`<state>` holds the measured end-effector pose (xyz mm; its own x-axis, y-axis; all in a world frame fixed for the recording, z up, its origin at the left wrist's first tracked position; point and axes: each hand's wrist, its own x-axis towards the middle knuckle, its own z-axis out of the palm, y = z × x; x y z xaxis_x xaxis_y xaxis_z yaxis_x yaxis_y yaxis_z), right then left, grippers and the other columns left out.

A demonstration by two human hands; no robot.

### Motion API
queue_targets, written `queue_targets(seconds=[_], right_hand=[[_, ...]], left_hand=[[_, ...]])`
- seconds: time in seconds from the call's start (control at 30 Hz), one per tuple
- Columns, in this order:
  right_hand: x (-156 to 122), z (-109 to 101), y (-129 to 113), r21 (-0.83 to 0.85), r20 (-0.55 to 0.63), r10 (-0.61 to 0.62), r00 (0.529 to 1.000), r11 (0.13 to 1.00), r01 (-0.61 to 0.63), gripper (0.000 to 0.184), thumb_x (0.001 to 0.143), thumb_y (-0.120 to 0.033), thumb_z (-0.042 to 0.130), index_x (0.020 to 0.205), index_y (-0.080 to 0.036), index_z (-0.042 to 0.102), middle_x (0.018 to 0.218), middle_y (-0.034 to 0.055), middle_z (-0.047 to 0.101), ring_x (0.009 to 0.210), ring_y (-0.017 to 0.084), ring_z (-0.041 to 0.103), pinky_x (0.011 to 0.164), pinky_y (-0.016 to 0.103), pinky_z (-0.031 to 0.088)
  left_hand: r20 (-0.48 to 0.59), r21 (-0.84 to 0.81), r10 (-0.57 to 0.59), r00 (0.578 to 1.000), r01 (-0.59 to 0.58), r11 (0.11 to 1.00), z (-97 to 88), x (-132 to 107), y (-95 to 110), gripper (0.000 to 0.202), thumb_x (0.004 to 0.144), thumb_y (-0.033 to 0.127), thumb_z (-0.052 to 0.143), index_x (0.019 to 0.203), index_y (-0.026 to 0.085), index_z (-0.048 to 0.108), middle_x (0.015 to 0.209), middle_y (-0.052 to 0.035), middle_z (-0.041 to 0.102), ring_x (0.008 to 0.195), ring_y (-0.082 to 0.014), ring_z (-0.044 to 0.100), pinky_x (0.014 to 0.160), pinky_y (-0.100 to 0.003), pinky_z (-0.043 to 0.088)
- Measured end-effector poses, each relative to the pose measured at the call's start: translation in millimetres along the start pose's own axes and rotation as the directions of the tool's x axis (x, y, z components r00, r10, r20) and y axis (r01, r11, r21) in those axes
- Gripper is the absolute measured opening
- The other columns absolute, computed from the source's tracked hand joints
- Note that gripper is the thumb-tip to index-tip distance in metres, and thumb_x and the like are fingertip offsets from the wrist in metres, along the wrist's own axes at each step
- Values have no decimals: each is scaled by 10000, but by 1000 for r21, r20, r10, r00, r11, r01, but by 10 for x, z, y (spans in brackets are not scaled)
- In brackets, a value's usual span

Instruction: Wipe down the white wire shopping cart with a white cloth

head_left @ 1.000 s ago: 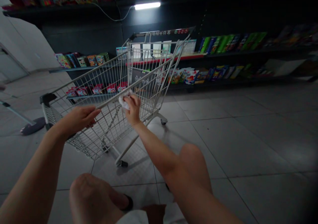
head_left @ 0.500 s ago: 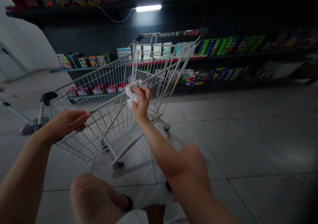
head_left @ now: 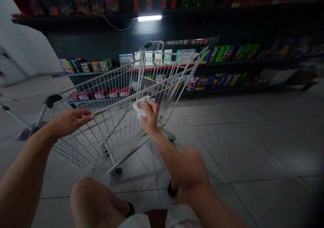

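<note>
A metal wire shopping cart [head_left: 113, 120] stands at an angle before me, its handle bar at the far right end. My left hand [head_left: 73, 120] lies over the cart's near top rail close to the black corner cap, its fingers closed round the rail. The undersides of those fingers are partly hidden. Bunched in my right hand [head_left: 150, 115] is a white cloth [head_left: 141, 106], pressed against the near side of the basket just below the top rail. A dark panel [head_left: 152, 89] with pale print sits inside the cart, behind the cloth.
Behind the cart run dark store shelves [head_left: 88, 39] with boxes and bright packets. A lit tube lamp [head_left: 150, 18] hangs under the upper shelf. Grey floor tiles [head_left: 240, 143] spread to the right. My bent knees [head_left: 88, 197] are close below the cart.
My right hand has moved slightly right and down with the cloth, from the top rail to the wires below. The left hand stays at the rail, its fingers less curled. The view has tilted up slightly.
</note>
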<state>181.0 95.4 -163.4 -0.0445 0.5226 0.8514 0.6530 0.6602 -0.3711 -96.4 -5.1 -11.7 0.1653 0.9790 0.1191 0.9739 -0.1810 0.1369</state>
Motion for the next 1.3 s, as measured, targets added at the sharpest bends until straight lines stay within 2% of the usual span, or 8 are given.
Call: queue_targets(seconds=[0.2,0.4,0.53,0.63,0.77,0.97,1.07,1.3], right_hand=[[-123,397,-204,-7,138,-122,983,992,124,323,881,-201,519,1146,-266,692,1176,95,542,1109,237,467,1009,400,427],[-688,202,243,162,491,-398,775,915,368,315,845,-96,516,991,-271,734,1072,41,640,1002,176,511,914,320,463],[113,-551,578,21,120,-254,960,967,253,439,779,-81,491,1120,-284,680,1172,47,581,1112,210,505,995,397,444],[891,-928,768,-186,-96,-63,993,981,44,516,765,-36,435,1181,-262,639,1235,68,557,1218,248,476,1059,476,384],[1228,-788,441,-266,104,17,994,964,11,432,792,-11,448,1111,-211,660,1109,76,639,1126,242,538,1050,472,387],[947,-423,-359,-41,392,-350,851,917,396,386,899,-131,473,1226,-276,618,1170,2,635,1105,185,539,1020,352,410],[1172,-772,98,10,499,-386,776,898,441,465,861,-40,440,1246,-246,602,1216,6,620,1127,160,540,1040,327,408],[1496,-1189,967,-273,303,-30,953,955,117,395,811,2,427,1099,-139,657,1098,101,637,1051,214,558,942,359,457]], left_hand=[[55,-48,94,994,-91,995,110,568,610,566,910,573,197,868,185,609,868,-90,699,815,-209,647,749,-318,473],[107,-30,26,994,-23,999,183,544,614,514,885,630,262,760,214,536,693,-47,689,675,-188,638,663,-298,449],[125,-22,19,992,-16,1000,158,489,578,504,887,620,247,749,217,514,678,-40,691,666,-191,642,659,-302,439],[111,-17,26,993,-24,1000,150,499,570,502,887,621,250,738,218,510,675,-35,693,655,-190,644,652,-300,432],[112,-44,53,992,-49,998,156,537,564,512,884,631,267,726,218,524,660,-34,695,626,-189,639,634,-298,426],[108,-45,50,993,-45,998,150,507,553,471,909,581,294,740,205,523,660,-31,702,633,-174,643,650,-283,441],[127,-43,29,992,-24,999,130,454,492,464,913,574,305,745,202,525,666,-25,706,651,-170,648,660,-276,440],[155,-6,2,988,-1,1000,146,447,579,488,916,586,274,800,195,541,707,-38,689,679,-182,634,692,-289,420]])
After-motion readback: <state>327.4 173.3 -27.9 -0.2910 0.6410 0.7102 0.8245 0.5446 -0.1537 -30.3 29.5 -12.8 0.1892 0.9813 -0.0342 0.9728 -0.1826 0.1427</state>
